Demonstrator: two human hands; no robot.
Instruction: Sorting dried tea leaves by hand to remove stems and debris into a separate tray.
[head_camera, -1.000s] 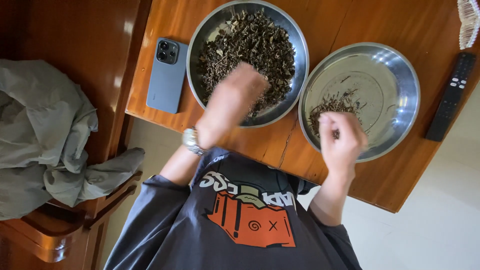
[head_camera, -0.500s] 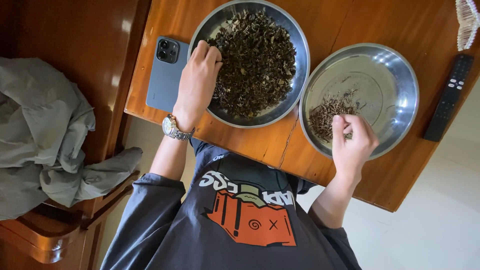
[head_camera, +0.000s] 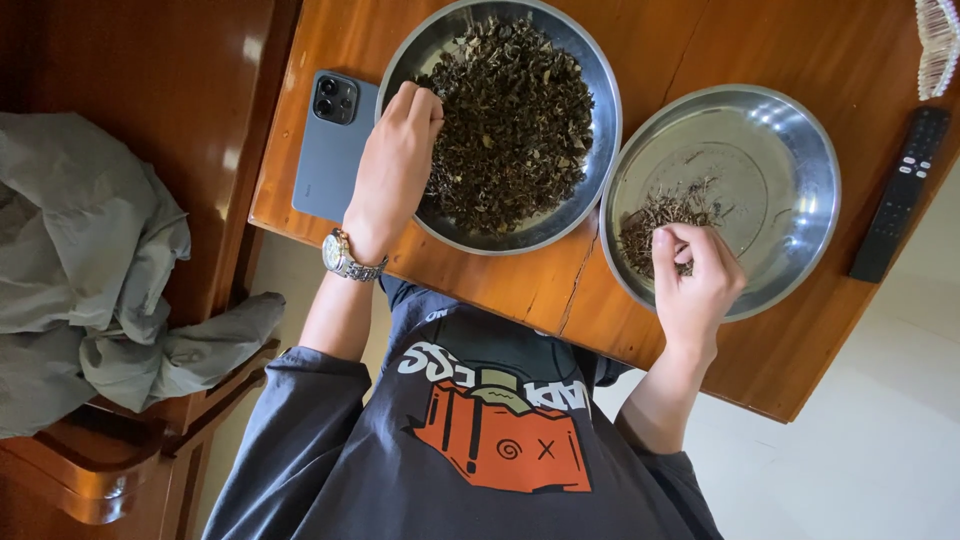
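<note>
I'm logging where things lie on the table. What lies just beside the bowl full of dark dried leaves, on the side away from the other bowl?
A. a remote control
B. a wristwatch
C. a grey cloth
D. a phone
D: the phone lies face down against the leaf bowl, next to the left hand.

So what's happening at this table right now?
A person sits at a wooden table with two steel bowls. The left hand reaches into the full bowl of dark dried leaves. The right hand is curled over a small heap of stems in the other bowl, which is mostly bare. A phone lies beside the full bowl, a remote at the far side.
</note>
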